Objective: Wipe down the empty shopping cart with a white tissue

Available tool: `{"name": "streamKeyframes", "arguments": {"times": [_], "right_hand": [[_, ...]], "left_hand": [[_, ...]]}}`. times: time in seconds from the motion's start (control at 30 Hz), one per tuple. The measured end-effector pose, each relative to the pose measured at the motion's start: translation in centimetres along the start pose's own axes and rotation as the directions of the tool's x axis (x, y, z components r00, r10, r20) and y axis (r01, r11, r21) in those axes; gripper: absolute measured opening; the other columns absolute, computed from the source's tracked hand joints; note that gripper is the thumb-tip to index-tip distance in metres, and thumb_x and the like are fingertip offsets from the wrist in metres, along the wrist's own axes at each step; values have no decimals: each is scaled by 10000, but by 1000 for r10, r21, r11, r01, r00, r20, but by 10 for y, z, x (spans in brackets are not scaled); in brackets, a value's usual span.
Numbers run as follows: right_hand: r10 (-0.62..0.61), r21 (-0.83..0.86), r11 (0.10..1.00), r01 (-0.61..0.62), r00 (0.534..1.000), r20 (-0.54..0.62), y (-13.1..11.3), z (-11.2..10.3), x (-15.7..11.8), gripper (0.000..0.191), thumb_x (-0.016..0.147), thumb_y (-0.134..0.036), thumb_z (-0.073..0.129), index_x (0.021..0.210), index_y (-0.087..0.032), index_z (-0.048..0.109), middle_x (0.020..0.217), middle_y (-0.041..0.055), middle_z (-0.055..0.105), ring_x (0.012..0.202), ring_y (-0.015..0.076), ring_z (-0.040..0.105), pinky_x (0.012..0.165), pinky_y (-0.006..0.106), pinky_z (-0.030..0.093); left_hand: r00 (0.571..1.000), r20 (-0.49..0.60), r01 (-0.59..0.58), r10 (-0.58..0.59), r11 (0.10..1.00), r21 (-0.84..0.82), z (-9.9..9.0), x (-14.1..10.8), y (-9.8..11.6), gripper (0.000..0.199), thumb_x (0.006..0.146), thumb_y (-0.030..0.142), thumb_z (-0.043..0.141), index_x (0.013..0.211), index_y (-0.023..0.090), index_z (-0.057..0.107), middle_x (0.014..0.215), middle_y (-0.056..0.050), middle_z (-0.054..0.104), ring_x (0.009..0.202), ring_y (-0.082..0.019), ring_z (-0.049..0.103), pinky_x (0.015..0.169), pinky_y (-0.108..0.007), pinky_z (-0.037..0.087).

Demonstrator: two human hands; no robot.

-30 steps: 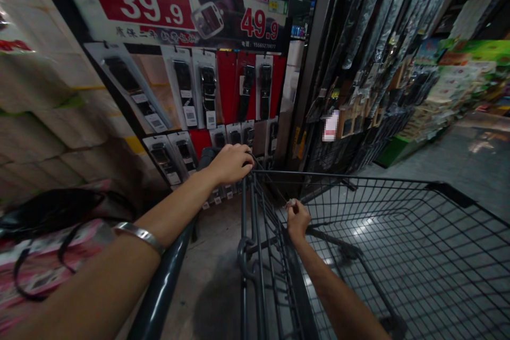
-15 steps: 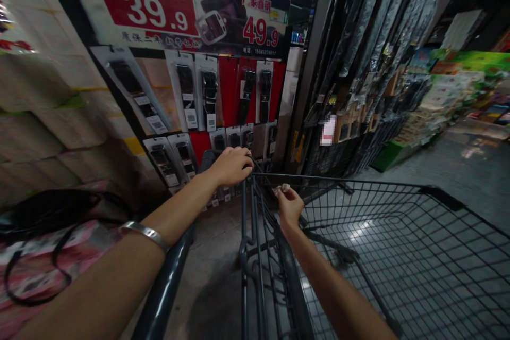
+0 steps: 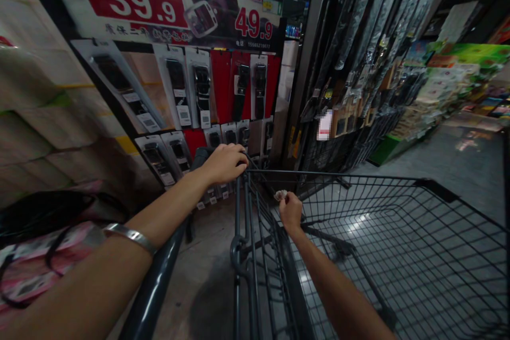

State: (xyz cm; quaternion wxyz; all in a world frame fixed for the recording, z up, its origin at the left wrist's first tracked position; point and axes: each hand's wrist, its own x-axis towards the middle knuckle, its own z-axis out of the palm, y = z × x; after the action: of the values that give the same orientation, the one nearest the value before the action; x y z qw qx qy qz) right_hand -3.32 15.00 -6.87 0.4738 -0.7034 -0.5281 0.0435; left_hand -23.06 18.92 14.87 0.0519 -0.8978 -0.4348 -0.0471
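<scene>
My left hand, with a silver bangle on its wrist, is closed over the frame at the far end of the handle of a dark shopping cart. Its fingers curl around the corner where handle and basket meet. Above the basket's near side, my right hand pinches a small crumpled whitish scrap, perhaps paper or tissue; its kind is unclear. The scrap sticks out to the left of the fingertips. The wire basket below shows floor through its mesh.
Ahead hangs a rack of packaged belts under a price sign. More belts in plastic hang to the right, past a dark post. A pink bag with black straps is at left. Stacked goods stand farther right.
The rack and sign have shifted left and slightly up in view. My right hand has turned a little, and more of the scrap shows left of its fingers. The left hand keeps its hold.
</scene>
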Motion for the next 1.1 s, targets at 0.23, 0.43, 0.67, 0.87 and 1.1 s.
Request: {"name": "streamKeyframes", "arguments": {"times": [0.23,0.43,0.67,0.87,1.1], "right_hand": [[-44,-342,933,109,981,191,34,4,-13,210,832,-102,426,859,-133,632,805,95,678,684,163,609,603,244,366],[-142,-477,831,287,937,318,42,-5,-9,230,842,-61,419,879,-152,627,869,98,659,618,145,604,541,253,351],[-215,-422,810,408,875,433,51,-17,-18,230,827,-45,437,839,-170,630,924,84,640,655,132,587,565,252,344],[-160,-268,934,237,947,278,46,-1,-32,201,830,-93,424,831,-164,612,844,57,608,684,145,558,606,244,374],[-7,48,999,10,998,-59,26,25,-34,295,843,-244,392,847,-138,668,872,104,589,804,195,560,755,299,429]], "left_hand": [[1000,12,5,-5,1000,-9,0,1,-1,280,827,296,425,897,240,690,1139,-41,586,1094,-221,506,928,-389,358],[1000,9,6,-6,999,-34,0,1,-2,283,819,287,422,888,244,692,1131,-36,587,1090,-227,508,927,-391,358],[1000,5,4,-4,999,-45,-1,-1,-1,276,820,284,429,883,239,694,1120,-39,596,1095,-232,508,922,-391,361],[1000,-2,6,-6,999,-42,-1,-1,-1,274,825,277,428,878,242,695,1133,-35,598,1090,-221,516,922,-384,365],[1000,14,10,-10,999,-42,-1,0,-1,279,831,284,426,890,242,695,1173,-44,581,1100,-225,508,923,-390,360]]}}
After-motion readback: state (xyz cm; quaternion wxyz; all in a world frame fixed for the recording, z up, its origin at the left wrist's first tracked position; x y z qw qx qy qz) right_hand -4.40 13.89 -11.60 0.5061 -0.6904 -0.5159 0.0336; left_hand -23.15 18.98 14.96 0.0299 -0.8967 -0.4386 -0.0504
